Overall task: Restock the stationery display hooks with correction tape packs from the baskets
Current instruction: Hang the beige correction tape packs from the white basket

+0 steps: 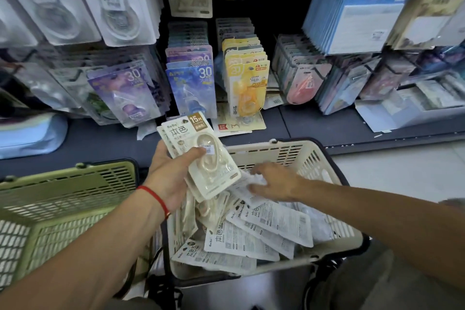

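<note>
Our left hand (173, 173) gripped a fanned stack of cream correction tape packs (201, 153), thumb across the top pack, above the cream basket (314, 158). At three o'clock from it, our right hand (274, 181) lay spread, fingers touching the loose packs (264, 231) heaped inside. A green basket (63, 199) sat at nine o'clock; stocked hooks (191, 78) hung at twelve.

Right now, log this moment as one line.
left hand: holds packs | right hand: reaching in cream basket | hooks: not restocked
</note>
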Demonstrator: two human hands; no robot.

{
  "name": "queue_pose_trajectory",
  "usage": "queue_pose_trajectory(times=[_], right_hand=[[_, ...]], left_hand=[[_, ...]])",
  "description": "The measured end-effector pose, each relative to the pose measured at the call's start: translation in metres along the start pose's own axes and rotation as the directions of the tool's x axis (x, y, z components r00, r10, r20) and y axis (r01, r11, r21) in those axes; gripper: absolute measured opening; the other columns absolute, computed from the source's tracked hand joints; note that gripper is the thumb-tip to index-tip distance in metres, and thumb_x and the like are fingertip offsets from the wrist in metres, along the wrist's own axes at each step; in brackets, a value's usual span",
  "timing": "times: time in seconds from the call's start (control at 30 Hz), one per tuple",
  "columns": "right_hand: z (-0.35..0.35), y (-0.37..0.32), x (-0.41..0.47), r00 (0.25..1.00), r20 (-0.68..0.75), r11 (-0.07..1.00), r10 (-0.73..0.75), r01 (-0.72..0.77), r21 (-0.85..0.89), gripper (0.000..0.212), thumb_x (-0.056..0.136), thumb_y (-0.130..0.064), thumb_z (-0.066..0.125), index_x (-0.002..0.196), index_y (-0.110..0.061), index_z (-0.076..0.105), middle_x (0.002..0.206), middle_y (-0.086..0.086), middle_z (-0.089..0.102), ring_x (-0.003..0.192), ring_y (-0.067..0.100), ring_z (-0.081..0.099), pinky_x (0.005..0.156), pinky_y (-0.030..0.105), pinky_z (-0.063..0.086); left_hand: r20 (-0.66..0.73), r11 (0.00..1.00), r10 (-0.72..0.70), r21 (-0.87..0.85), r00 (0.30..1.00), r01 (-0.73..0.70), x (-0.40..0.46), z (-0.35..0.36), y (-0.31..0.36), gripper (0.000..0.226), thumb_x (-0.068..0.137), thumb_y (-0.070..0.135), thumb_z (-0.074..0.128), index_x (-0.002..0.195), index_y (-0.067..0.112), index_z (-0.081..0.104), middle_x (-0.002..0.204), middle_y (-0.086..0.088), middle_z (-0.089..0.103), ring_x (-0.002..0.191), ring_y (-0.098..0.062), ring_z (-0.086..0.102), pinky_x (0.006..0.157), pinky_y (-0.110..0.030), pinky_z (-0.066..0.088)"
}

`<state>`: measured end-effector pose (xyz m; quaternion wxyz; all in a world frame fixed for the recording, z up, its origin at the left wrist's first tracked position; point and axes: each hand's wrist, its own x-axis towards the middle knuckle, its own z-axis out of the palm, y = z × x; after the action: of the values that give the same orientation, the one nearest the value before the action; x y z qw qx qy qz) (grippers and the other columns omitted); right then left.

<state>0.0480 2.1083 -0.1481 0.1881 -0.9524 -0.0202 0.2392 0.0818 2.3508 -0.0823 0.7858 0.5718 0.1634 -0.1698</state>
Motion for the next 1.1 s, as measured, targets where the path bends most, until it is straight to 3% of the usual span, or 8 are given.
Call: queue_pose_trajectory(times=[0.07,0.17,0.37,0.5,0.63,0.77,0.97,1.1], right_hand=[[0.026,0.000,0.004,0.986,0.169,0.997,-0.008,0.021,-0.080,0.080,0.100,-0.061,0.054,0.164,-0.025,0.024,0.165,0.008,0.039,0.144,0.030,0.047,0.113,0.044,0.042],[0.035,0.000,0.010,0.981,0.174,0.976,-0.086,0.118,-0.182,0.078,0.104,-0.049,0.051,0.166,-0.030,0.008,0.147,0.014,0.059,0.118,0.029,0.064,0.090,0.036,0.053],[-0.036,0.026,0.004,0.958,-0.190,0.959,0.214,-0.170,0.226,0.030,0.100,-0.009,0.053,0.122,-0.013,0.074,0.097,0.008,0.076,0.079,0.027,0.069,0.069,0.031,0.053],[-0.074,0.023,-0.026,0.882,-0.154,0.559,0.445,-0.140,0.817,0.031,0.086,0.008,0.045,0.066,-0.007,0.064,0.063,0.010,0.050,0.055,0.022,0.048,0.054,0.028,0.039],[-0.088,-0.008,-0.049,0.942,-0.105,0.317,0.318,-0.001,0.948,0.027,0.078,0.014,0.040,0.087,0.000,0.062,0.085,0.016,0.048,0.069,0.028,0.044,0.053,0.033,0.035],[-0.090,-0.043,-0.054,0.955,-0.197,0.384,0.222,0.100,0.918,0.027,0.085,0.006,0.049,0.098,-0.002,0.072,0.084,0.013,0.069,0.070,0.023,0.062,0.060,0.035,0.048],[-0.117,-0.079,-0.044,0.907,-0.402,0.471,0.123,0.303,0.828,0.028,0.092,-0.053,0.073,0.107,-0.029,0.076,0.105,-0.005,0.081,0.098,0.015,0.077,0.101,0.051,0.055],[-0.139,-0.101,-0.034,0.802,-0.596,0.502,0.025,0.506,0.702,0.019,0.091,-0.058,0.071,0.103,-0.043,0.070,0.108,-0.004,0.080,0.100,0.016,0.077,0.094,0.051,0.059]], left_hand=[[0.015,1.000,-0.010,0.020,1.000,0.010,-0.003,-0.008,0.001,0.054,0.088,-0.006,0.074,0.135,0.017,0.058,0.122,-0.009,0.076,0.111,-0.033,0.074,0.096,-0.061,0.056],[-0.005,0.999,-0.027,0.021,1.000,0.027,-0.002,-0.018,0.002,0.050,0.089,-0.003,0.073,0.135,0.014,0.061,0.120,-0.011,0.077,0.110,-0.034,0.074,0.092,-0.057,0.059],[-0.075,0.998,-0.054,0.016,0.996,0.055,0.007,-0.029,-0.006,0.041,0.091,0.000,0.071,0.129,0.014,0.066,0.114,-0.011,0.078,0.100,-0.034,0.077,0.081,-0.051,0.062],[-0.118,0.998,-0.041,0.037,0.992,0.045,0.008,-0.017,-0.011,0.038,0.088,0.002,0.072,0.120,0.021,0.065,0.107,-0.007,0.079,0.089,-0.030,0.078,0.071,-0.051,0.063],[-0.023,0.999,-0.034,0.010,0.999,0.035,0.000,0.009,-0.008,0.039,0.090,0.005,0.072,0.125,0.020,0.064,0.110,-0.009,0.079,0.097,-0.034,0.077,0.085,-0.058,0.062],[0.049,0.997,0.077,-0.019,0.996,-0.077,-0.008,0.038,0.009,0.039,0.093,0.007,0.072,0.129,0.020,0.064,0.116,-0.006,0.078,0.108,-0.032,0.075,0.100,-0.059,0.056],[0.059,0.939,0.333,0.068,0.941,-0.336,-0.011,0.054,0.065,0.038,0.087,0.020,0.078,0.120,0.031,0.063,0.112,0.008,0.079,0.108,-0.020,0.075,0.101,-0.053,0.055],[0.079,0.787,0.575,0.218,0.814,-0.577,-0.001,0.044,0.108,0.040,0.092,0.017,0.076,0.119,0.039,0.057,0.108,0.024,0.075,0.101,0.002,0.071,0.087,-0.022,0.057]])
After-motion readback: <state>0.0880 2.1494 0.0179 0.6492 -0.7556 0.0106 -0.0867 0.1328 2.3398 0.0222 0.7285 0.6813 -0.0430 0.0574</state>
